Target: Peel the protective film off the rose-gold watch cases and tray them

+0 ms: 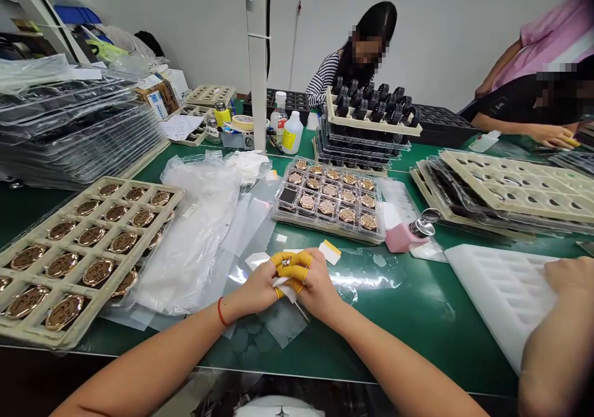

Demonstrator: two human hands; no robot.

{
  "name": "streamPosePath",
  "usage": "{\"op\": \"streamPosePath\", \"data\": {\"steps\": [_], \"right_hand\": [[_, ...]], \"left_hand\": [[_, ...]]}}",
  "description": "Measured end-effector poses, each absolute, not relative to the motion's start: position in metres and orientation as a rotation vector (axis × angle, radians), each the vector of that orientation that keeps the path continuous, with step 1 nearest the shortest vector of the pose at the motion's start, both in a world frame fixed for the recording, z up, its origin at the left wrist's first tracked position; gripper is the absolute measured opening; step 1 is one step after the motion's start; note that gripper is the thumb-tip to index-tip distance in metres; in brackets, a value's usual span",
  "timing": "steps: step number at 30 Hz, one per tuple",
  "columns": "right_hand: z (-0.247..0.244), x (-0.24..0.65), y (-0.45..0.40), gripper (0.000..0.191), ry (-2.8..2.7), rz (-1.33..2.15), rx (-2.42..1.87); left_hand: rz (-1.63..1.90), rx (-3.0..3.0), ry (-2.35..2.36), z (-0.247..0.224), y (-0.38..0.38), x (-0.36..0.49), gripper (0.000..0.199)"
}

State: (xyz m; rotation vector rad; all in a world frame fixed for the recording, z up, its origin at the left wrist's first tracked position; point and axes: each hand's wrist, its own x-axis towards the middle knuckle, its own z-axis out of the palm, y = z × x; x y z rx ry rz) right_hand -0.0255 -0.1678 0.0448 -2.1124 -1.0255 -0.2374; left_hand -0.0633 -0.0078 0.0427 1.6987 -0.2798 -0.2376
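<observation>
Yellow finger cots cover fingertips on both my hands, which meet above the near middle of the table. My left hand is closed, with a red cord round its wrist, and pinches a small shiny metal part mostly hidden by the fingers. Against it, my right hand is closed on a folded white wipe. A thin pale strip or stick shows under the right hand; I cannot tell whether it is held. Just beyond lies a clear plastic tray of rose-gold, watch-case-like parts.
A beige tray of similar parts lies left, beside plastic bags. A pink pump bottle stands right of the clear tray. White foam and another person's arm are at right. Stacked trays rise behind.
</observation>
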Motion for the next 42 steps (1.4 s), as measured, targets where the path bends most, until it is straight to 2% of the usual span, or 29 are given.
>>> {"op": "streamPosePath", "data": {"steps": [8,11,15,19,21,25,37,42], "right_hand": [[0.043,-0.024,-0.169,0.016,-0.994,-0.268,-2.101],[0.043,-0.013,-0.176,0.016,-0.703,-0.242,-2.170],[0.053,-0.002,-0.187,0.021,-0.253,0.140,-2.031],[0.062,-0.015,-0.185,0.021,-0.504,0.507,-1.787],[0.061,-0.021,-0.182,0.016,-0.686,0.430,-1.854],[0.054,-0.020,-0.181,0.010,-0.802,0.057,-2.055],[0.049,-0.012,-0.182,0.011,-0.850,0.133,-1.992],[0.045,-0.015,-0.176,0.008,-0.882,0.147,-1.966]], "left_hand": [[-0.248,1.633,-0.217,0.039,-0.008,-0.063,0.044],[-0.246,1.610,-0.170,0.036,-0.009,-0.063,0.046],[-0.252,1.598,-0.091,0.034,-0.009,-0.062,0.052],[-0.249,1.622,-0.109,0.037,-0.007,-0.062,0.049],[-0.237,1.638,-0.137,0.039,-0.007,-0.062,0.047],[-0.245,1.608,-0.163,0.039,-0.006,-0.062,0.046],[-0.292,1.533,-0.180,0.037,-0.009,-0.063,0.050],[-0.239,1.779,-0.248,0.034,-0.007,-0.063,0.038]]}}
